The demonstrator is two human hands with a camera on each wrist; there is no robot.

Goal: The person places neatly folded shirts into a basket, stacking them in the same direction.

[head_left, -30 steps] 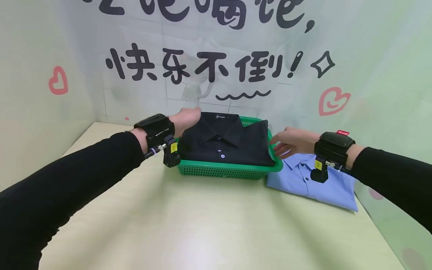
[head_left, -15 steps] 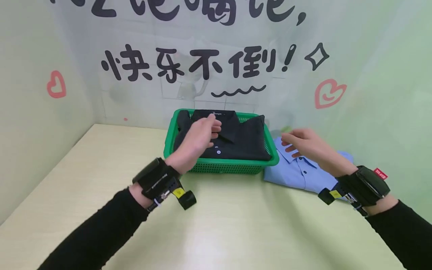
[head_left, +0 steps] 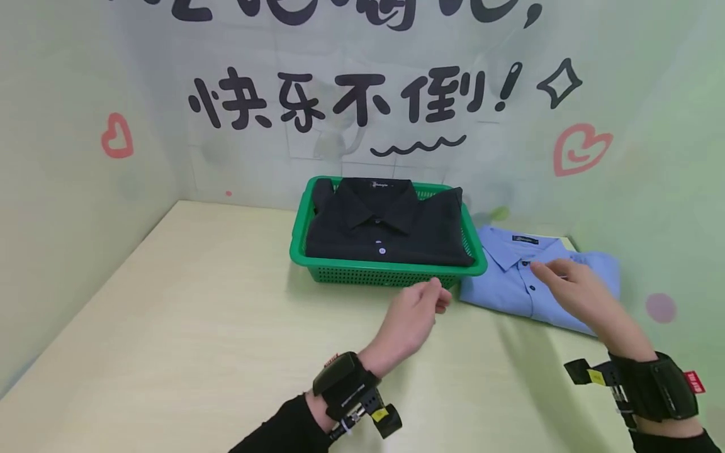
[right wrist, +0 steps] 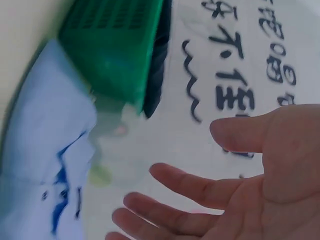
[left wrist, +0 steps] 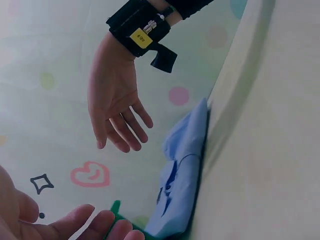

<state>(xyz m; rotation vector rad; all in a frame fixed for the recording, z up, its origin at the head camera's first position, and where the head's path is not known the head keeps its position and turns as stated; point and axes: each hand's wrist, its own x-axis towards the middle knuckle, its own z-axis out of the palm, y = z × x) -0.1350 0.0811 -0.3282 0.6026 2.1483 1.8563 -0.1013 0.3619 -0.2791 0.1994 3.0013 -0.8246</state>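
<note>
A folded black shirt (head_left: 391, 229) with its collar up lies in a green plastic basket (head_left: 362, 274) at the back of the table. To the basket's right lies a folded blue shirt (head_left: 498, 289), flat on the table. My left hand (head_left: 409, 318) hovers in front of the basket, holding nothing, its fingers loosely bent. Above the blue shirt hangs my right hand (head_left: 580, 296), apart from it; in the right wrist view its palm (right wrist: 285, 180) is bare and the fingers are spread.
The light wooden table (head_left: 187, 327) stretches left and forward of the basket. A printed wall sheet (head_left: 243, 170) stands close behind basket and shirts, and a green side wall (head_left: 680, 251) borders the right edge.
My left hand has come off the basket's left side and moved right and nearer. My right hand has drawn back from the basket's right end to over the blue shirt.
</note>
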